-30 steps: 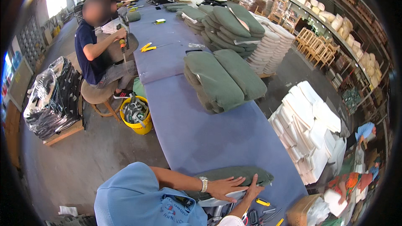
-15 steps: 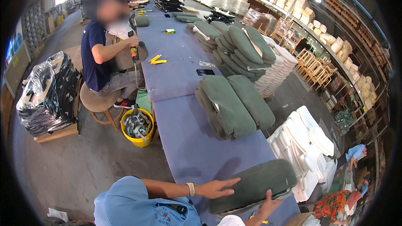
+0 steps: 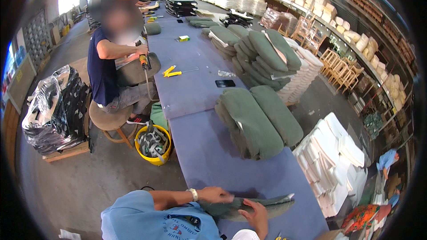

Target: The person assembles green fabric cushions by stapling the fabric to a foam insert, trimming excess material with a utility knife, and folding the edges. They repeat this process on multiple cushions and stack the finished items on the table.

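A dark green fabric-covered cushion (image 3: 275, 203) is at the near end of the table, tilted so that its long narrow side shows. My left hand (image 3: 215, 194), with a pale band at the wrist, is closed at the cushion's left part, its fingers curled and slightly blurred. Against the near side of the cushion is my right hand (image 3: 256, 218), its bent fingers and thumb gripping the edge. The underside of the cushion is hidden.
Folded green cushions (image 3: 253, 124) lie ahead on the blue-covered table (image 3: 200, 146), with taller stacks (image 3: 262, 53) beyond. A phone (image 3: 225, 83) and yellow-handled tools (image 3: 173, 72) lie farther up. White pads (image 3: 331, 160) are piled at right. A co-worker (image 3: 104, 66) sits at left beside a yellow bucket (image 3: 167, 155).
The cushion has gone from lying with its broad face up to tilted on edge. My left hand has drawn left and curled; my right hand has moved left along the cushion.
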Tool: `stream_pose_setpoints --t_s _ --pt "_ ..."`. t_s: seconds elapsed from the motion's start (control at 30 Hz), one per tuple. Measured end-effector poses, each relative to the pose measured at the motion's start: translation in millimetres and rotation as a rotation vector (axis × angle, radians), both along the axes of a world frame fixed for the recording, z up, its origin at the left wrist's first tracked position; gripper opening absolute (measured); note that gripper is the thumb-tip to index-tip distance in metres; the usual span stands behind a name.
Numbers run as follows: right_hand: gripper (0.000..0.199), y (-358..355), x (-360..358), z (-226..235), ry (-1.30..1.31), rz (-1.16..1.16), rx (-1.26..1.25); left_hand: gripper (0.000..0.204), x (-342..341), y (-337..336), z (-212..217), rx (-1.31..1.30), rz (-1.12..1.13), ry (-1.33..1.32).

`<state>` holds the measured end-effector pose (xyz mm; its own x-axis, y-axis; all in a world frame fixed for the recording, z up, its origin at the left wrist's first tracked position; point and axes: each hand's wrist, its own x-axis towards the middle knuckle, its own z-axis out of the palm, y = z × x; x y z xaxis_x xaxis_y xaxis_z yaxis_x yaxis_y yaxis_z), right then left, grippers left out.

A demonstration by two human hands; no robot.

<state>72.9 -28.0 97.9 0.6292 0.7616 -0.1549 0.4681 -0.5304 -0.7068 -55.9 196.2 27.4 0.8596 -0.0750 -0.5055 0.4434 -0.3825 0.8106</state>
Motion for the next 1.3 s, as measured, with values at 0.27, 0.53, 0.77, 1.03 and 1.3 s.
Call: stream_pose_setpoints --t_s 0.27,0.53,0.77,1.03,1.3 --pt "0.053 -49.7 -13.8 -48.4 -0.224 -0.575 -0.022 0.097 16.4 27.5 -38.9 -0.081 0.02 -0.193" --pt "0.055 -79.4 11.6 -104.0 -0.211 -1.144 0.456 0.087 60.4 -48.5 -11.9 -0.038 -0.35 -0.342" --pt "0.084 -61.8 80.4 -151.0 0.155 -1.156 0.823 0.069 52.8 -91.5 -9.2 0.094 -0.392 -0.444" --pt "0.079 -62.7 78.5 -140.5 0.24 -1.166 0.876 0.059 68.9 -103.5 -7.0 -0.091 -0.163 -0.473" --pt "0.064 -29.9 47.3 -79.4 0.177 -0.798 0.696 0.058 88.3 -133.5 -36.5 -0.327 0.391 -0.454"
